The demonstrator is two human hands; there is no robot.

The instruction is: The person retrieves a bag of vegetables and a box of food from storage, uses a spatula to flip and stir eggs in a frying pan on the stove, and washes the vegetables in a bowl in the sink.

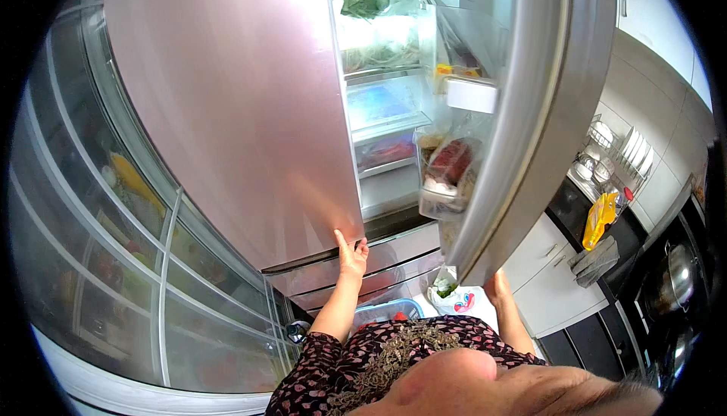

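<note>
A refrigerator's left door [235, 113] is closed, and its right door [560, 98] stands swung out toward me. My left hand [352, 253] is at the lower edge of the left door, its fingers stretched and apart, holding nothing. At the bottom of the right door, my right hand [497, 289] grips the edge; its fingertips are hidden behind the door. Leafy greens [365, 1] lie on an upper shelf. A clear drawer [386, 151] sits lower inside. In the right door's clear bin [443, 202] is a bag with dark red contents [452, 160].
Below the doors are closed drawers [409, 243]. On the floor stand a blue basket [388, 311] and a white bag with greens [453, 295]. A framed glass partition [163, 264] runs along the left. At right are a counter with a yellow packet [600, 220], a dish rack [634, 152] and a metal pot [676, 279].
</note>
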